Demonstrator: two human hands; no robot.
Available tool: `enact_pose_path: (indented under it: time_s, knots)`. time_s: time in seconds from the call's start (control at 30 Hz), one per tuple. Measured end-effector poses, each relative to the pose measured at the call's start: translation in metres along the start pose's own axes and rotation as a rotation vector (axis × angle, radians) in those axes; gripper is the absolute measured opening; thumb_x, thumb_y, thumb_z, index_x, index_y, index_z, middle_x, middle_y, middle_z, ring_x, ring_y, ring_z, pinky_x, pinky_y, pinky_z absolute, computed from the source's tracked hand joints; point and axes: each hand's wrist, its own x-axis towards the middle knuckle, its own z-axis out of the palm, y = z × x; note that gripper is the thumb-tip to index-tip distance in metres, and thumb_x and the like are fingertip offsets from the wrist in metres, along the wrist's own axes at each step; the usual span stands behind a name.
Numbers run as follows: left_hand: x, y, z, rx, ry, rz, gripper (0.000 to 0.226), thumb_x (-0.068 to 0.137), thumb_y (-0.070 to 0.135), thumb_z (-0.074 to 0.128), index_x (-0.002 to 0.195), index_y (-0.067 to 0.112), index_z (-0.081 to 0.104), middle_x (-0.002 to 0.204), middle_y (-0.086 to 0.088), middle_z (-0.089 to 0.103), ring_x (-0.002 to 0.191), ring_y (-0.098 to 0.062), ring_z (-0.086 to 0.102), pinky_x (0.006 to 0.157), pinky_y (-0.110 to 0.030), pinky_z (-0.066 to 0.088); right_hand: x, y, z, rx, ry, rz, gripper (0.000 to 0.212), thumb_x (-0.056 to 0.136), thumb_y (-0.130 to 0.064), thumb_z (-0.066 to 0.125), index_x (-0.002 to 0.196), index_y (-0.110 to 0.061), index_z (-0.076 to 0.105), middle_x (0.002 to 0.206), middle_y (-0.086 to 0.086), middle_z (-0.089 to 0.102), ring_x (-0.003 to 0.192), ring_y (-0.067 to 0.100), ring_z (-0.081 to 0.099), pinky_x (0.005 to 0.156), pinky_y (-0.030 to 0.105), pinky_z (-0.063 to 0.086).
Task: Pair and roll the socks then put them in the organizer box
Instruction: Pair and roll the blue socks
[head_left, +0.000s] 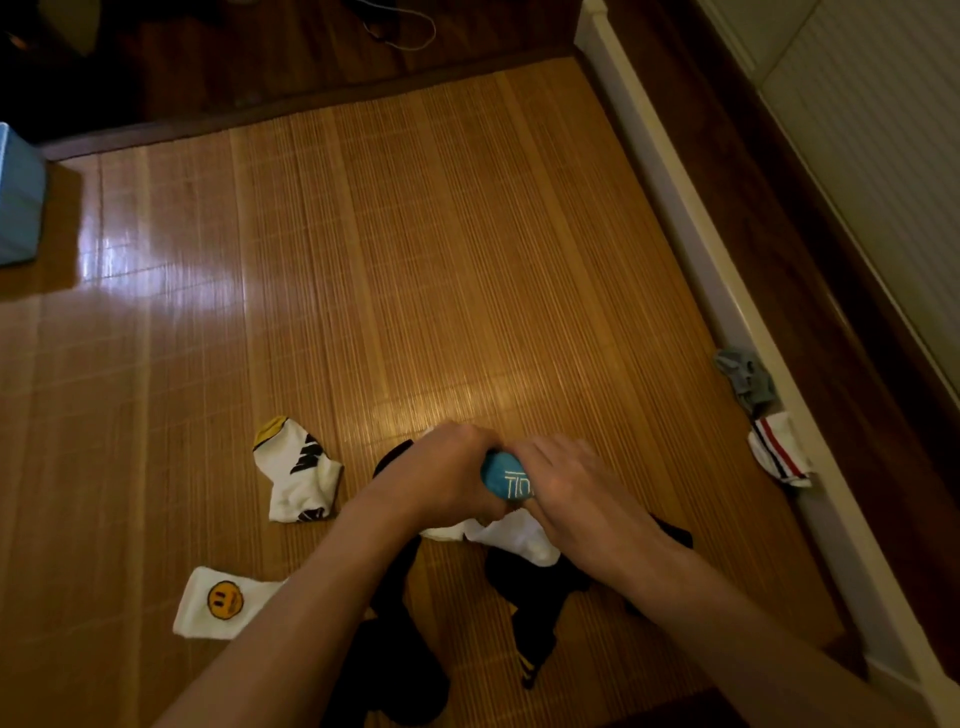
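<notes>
A bamboo mat (415, 260) is seen to cover most of the floor, bordered by dark wooden boards at the top and by a white ledge (675, 208) along the right. A blue box (18, 202) is found at the far left edge, only partly in view and well apart from the hands; its inside is not shown.

Two bare forearms are extended from the bottom edge to the lower middle of the mat. A blue sock (506, 480), bunched into a rounded roll with white lettering, is held between the two hands just above the mat. The left hand (441, 473) is curled over the roll's left end, and the right hand (576, 488) is wrapped round its right side, fingers bent tightly against it.

Black socks (540, 597) are spread loose beneath and between the forearms, with a white sock (519, 538) lying across them directly under the hands. A smiley sock (223, 603), white with a yellow face, is noted at lower left, beside the left forearm. A white sock with a yellow toe (298, 478) and black markings lies left of the left hand. A striped sock (779, 449) and a grey sock (745, 376) are recorded against the white ledge at the right, close to each other.
</notes>
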Motion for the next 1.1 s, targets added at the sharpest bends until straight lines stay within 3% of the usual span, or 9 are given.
enact_pose_path:
  time_s: [0.2, 0.37, 0.43, 0.5, 0.6, 0.7, 0.87, 1.03, 1.1]
  knots:
    - [0.005, 0.022, 0.021, 0.15, 0.118, 0.112, 0.034, 0.086, 0.021, 0.072, 0.118, 0.016, 0.065, 0.105, 0.001, 0.072, 0.096, -0.014, 0.067, 0.082, -0.027, 0.05, 0.001, 0.011, 0.009, 0.078, 0.028, 0.262, 0.036, 0.089, -0.016, 0.067, 0.121, -0.015, 0.051, 0.116, 0.002, 0.06, 0.103, 0.018, 0.059, 0.078, 0.024, 0.039]
    - [0.012, 0.039, 0.036, 0.356, 0.157, 0.234, 0.03, 0.091, 0.017, 0.061, 0.121, 0.013, 0.059, 0.113, -0.002, 0.069, 0.104, -0.019, 0.066, 0.081, -0.031, 0.051, -0.004, 0.032, 0.007, 0.177, -0.058, 0.393, 0.042, 0.082, -0.024, 0.076, 0.119, -0.02, 0.058, 0.104, -0.002, 0.067, 0.091, 0.017, 0.066, 0.073, 0.03, 0.054]
    - [0.018, 0.048, 0.043, 0.401, 0.136, 0.169, 0.025, 0.092, 0.019, 0.06, 0.118, 0.017, 0.059, 0.109, 0.001, 0.07, 0.1, -0.017, 0.068, 0.064, -0.027, 0.045, -0.01, 0.04, 0.012, 0.117, -0.011, 0.361, 0.039, 0.086, -0.025, 0.074, 0.121, -0.019, 0.058, 0.103, 0.0, 0.069, 0.091, 0.018, 0.067, 0.071, 0.027, 0.052]
    - [0.027, 0.058, 0.05, 0.429, 0.065, 0.076, 0.022, 0.089, 0.023, 0.068, 0.11, 0.018, 0.062, 0.101, 0.001, 0.07, 0.095, -0.017, 0.069, 0.056, -0.022, 0.036, -0.019, 0.044, 0.018, 0.045, 0.075, 0.286, 0.032, 0.088, -0.021, 0.072, 0.118, -0.015, 0.06, 0.097, 0.003, 0.072, 0.085, 0.018, 0.069, 0.067, 0.025, 0.047]
    - [0.046, 0.069, 0.054, 0.236, -0.205, -0.019, 0.037, 0.076, 0.033, 0.083, 0.102, 0.014, 0.065, 0.1, -0.004, 0.069, 0.094, -0.02, 0.067, 0.079, -0.033, 0.055, -0.037, 0.051, 0.024, -0.087, 0.097, 0.252, 0.028, 0.067, -0.008, 0.085, 0.088, -0.009, 0.067, 0.077, 0.007, 0.071, 0.069, 0.022, 0.068, 0.065, 0.031, 0.05]
    - [0.063, 0.081, 0.061, 0.279, -0.399, -0.042, 0.033, 0.075, 0.033, 0.084, 0.095, 0.012, 0.067, 0.097, -0.009, 0.071, 0.092, -0.022, 0.07, 0.076, -0.032, 0.057, -0.054, 0.06, 0.027, -0.075, 0.137, 0.293, 0.042, 0.043, -0.005, 0.092, 0.073, -0.014, 0.064, 0.066, 0.001, 0.066, 0.06, 0.016, 0.064, 0.059, 0.03, 0.052]
    - [0.078, 0.096, 0.098, 0.444, -0.259, 0.071, 0.029, 0.088, 0.027, 0.072, 0.111, 0.012, 0.065, 0.111, -0.009, 0.07, 0.101, -0.024, 0.067, 0.073, -0.028, 0.045, -0.081, 0.086, 0.039, 0.157, 0.09, 0.39, 0.043, 0.083, -0.02, 0.073, 0.122, -0.016, 0.055, 0.121, 0.003, 0.063, 0.112, 0.02, 0.059, 0.095, 0.029, 0.041]
    - [0.099, 0.116, 0.121, 0.511, -0.25, 0.178, 0.023, 0.097, 0.028, 0.062, 0.116, 0.016, 0.066, 0.119, -0.003, 0.071, 0.108, -0.019, 0.067, 0.091, -0.031, 0.05, -0.111, 0.118, 0.041, 0.357, 0.08, 0.444, 0.043, 0.092, -0.025, 0.068, 0.131, -0.015, 0.051, 0.129, 0.004, 0.058, 0.117, 0.019, 0.055, 0.096, 0.033, 0.046]
    - [0.108, 0.129, 0.13, 0.527, -0.213, 0.236, 0.021, 0.095, 0.028, 0.064, 0.114, 0.019, 0.065, 0.119, 0.001, 0.07, 0.107, -0.016, 0.067, 0.087, -0.029, 0.051, -0.122, 0.133, 0.045, 0.359, 0.124, 0.485, 0.038, 0.094, -0.022, 0.065, 0.13, -0.016, 0.052, 0.127, 0.002, 0.06, 0.113, 0.018, 0.056, 0.093, 0.033, 0.047]
